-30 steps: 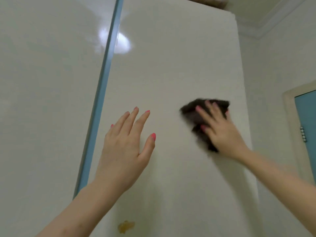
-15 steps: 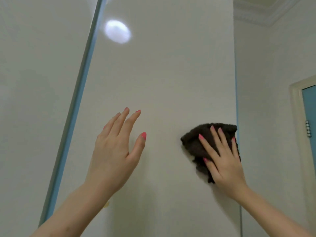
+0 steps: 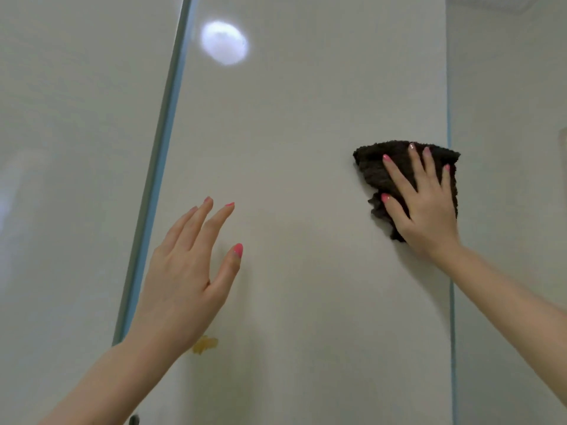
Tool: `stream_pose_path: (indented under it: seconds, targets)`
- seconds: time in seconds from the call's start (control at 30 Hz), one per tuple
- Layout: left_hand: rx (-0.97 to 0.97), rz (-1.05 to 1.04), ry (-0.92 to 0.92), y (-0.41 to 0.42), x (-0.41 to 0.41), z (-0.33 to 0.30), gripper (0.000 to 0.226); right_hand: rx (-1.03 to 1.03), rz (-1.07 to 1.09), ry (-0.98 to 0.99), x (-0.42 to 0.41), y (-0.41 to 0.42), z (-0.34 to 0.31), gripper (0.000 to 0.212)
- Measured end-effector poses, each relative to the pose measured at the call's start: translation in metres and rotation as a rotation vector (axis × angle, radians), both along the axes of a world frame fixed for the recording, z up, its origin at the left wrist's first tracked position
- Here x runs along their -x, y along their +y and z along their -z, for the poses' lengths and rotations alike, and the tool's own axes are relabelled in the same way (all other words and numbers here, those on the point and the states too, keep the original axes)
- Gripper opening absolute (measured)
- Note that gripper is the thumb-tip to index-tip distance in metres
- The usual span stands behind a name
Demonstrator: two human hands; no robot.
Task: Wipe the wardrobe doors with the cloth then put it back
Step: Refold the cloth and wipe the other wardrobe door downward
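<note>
A: From the head camera, where is the cloth?

B: The dark brown cloth (image 3: 389, 173) lies bunched flat against the right wardrobe door (image 3: 306, 148), near that door's right edge, at about mid-height of the frame. One corner of it reaches to the blue edge strip (image 3: 451, 317).

A: Which hand has it?

B: The right hand (image 3: 426, 210). Its fingers are straight and spread, pressing the cloth onto the panel; they are not curled round it. The thumb rests on the cloth's lower left part.

A: And the other hand?

B: The left hand (image 3: 187, 277) is raised in front of the same door, lower and to the left, well apart from the cloth. Its fingers are stretched and relaxed, gripping nothing. I cannot tell whether the fingertips touch the door.

A: What else shows?

B: The left wardrobe door (image 3: 67, 179) is glossy, and a grey-blue frame strip (image 3: 156, 179) runs between the two doors. A round light reflection (image 3: 224, 42) sits high on the right door, and a small yellow mark (image 3: 205, 344) peeks out beside the left wrist. A pale wall (image 3: 509, 210) stands right of the wardrobe.
</note>
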State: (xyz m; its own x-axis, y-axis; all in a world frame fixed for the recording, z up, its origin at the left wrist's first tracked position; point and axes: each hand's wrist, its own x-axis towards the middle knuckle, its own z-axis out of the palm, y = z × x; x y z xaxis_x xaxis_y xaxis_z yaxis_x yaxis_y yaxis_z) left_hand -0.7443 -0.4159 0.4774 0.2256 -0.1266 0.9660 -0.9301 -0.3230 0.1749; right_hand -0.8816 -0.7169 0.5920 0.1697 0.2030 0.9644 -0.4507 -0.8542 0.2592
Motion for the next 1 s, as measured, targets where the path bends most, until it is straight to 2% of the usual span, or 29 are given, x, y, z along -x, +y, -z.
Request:
stream_pose_path:
  seconds: [0.1, 0.2, 0.27, 0.33, 0.4, 0.53, 0.63, 0.7, 0.77, 0.9, 1.0]
  targets:
    - [-0.016, 0.013, 0.029, -0.001, -0.005, 0.007, 0.064, 0.168, -0.043, 0.188, -0.006, 0.020, 0.078, 0.054]
    - [-0.036, 0.035, 0.032, -0.005, -0.007, 0.011, 0.063, 0.428, 0.031, 0.508, -0.002, 0.030, 0.153, 0.052]
    - [-0.050, 0.045, 0.031, -0.005, -0.007, 0.011, 0.062, 0.567, 0.094, 0.645, 0.001, 0.029, 0.159, 0.052]
    - [-0.049, 0.053, 0.022, -0.004, -0.008, 0.008, 0.060, 0.645, 0.112, 0.699, 0.000, 0.029, 0.135, 0.051]
    - [-0.042, 0.062, 0.014, -0.003, -0.009, 0.003, 0.061, 0.635, 0.093, 0.647, -0.008, 0.033, 0.099, 0.048]
    - [-0.053, 0.076, 0.014, 0.001, -0.014, 0.003, 0.062, 0.386, 0.088, 0.306, -0.041, 0.057, 0.029, 0.051]
    - [-0.051, 0.074, 0.005, 0.009, -0.021, 0.009, 0.059, 0.186, 0.014, 0.125, -0.071, 0.080, 0.020, 0.051]
    - [-0.040, 0.072, 0.016, 0.016, -0.028, 0.011, 0.057, 0.119, -0.046, 0.067, -0.081, 0.092, 0.040, 0.052]
    - [-0.030, 0.053, 0.031, 0.023, -0.034, 0.011, 0.057, 0.157, -0.064, 0.111, -0.085, 0.100, 0.080, 0.052]
    - [-0.037, 0.045, 0.062, 0.033, -0.039, 0.015, 0.056, 0.358, -0.016, 0.374, -0.082, 0.107, 0.177, 0.051]
    - [-0.065, 0.041, 0.060, 0.040, -0.041, 0.017, 0.056, 0.420, 0.020, 0.456, -0.077, 0.105, 0.187, 0.050]
